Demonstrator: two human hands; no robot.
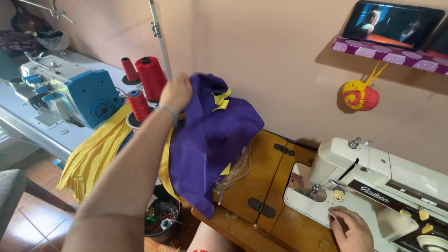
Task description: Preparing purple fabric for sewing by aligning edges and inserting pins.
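The left hand (176, 93) reaches out to the purple fabric (210, 135), its fingers clamped on the cloth's upper edge where it lies heaped over yellow fabric strips (93, 156) at the left end of the wooden sewing table (261, 179). The right hand (351, 229) rests on the bed of the cream sewing machine (373, 186), fingers loosely together and holding nothing. The step in hand looks like picking up or setting down a piece beside the machine. Any next move calls for a firm grip so the heap does not slide off the edge.
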